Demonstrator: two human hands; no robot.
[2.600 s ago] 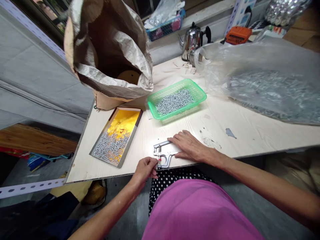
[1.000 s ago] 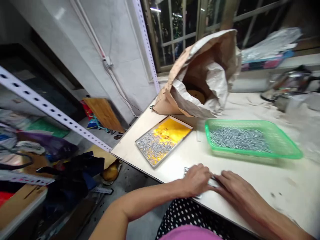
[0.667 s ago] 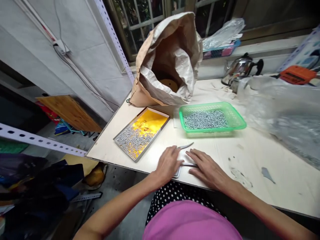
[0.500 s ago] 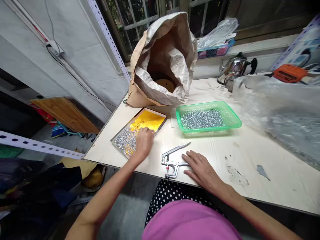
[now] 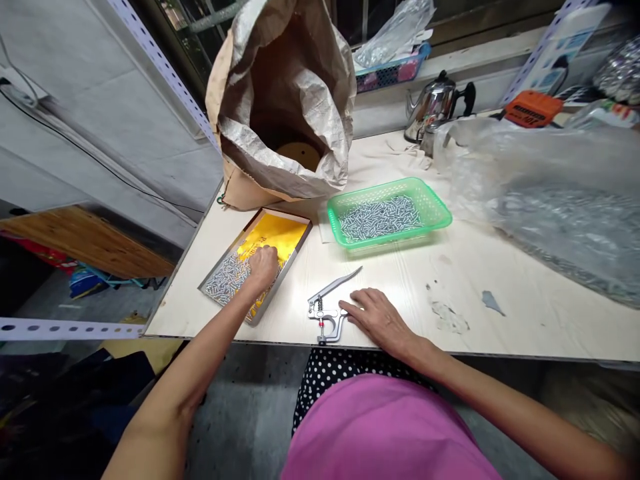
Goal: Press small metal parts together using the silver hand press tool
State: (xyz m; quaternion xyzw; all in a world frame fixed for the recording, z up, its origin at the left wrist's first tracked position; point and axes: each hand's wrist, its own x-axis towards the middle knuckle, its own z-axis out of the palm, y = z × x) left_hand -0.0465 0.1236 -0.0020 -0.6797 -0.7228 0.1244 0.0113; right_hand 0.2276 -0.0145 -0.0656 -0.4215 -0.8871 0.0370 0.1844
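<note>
My left hand (image 5: 263, 264) reaches into a shallow yellow-lined tray (image 5: 280, 230) and its curled fingers rest on the pile of small silver metal pieces (image 5: 225, 279) there; what it pinches is hidden. My right hand (image 5: 376, 316) lies flat on the lower handle of silver hand pliers (image 5: 326, 308) near the table's front edge. The pliers' upper handle sticks up and to the right. A green plastic basket (image 5: 435, 208) with more metal pieces stands behind the pliers.
A big open paper sack (image 5: 285, 100) stands at the back left of the pale wooden table (image 5: 525, 313). A clear plastic bag of metal parts (image 5: 555, 200) fills the right side. A steel kettle (image 5: 434, 105) and an orange tool (image 5: 533, 107) sit at the back.
My left hand left the pliers and moved left into the yellow tray, then sank onto the metal pieces. My right hand stayed on the pliers. The camera swung back and tilted down.
</note>
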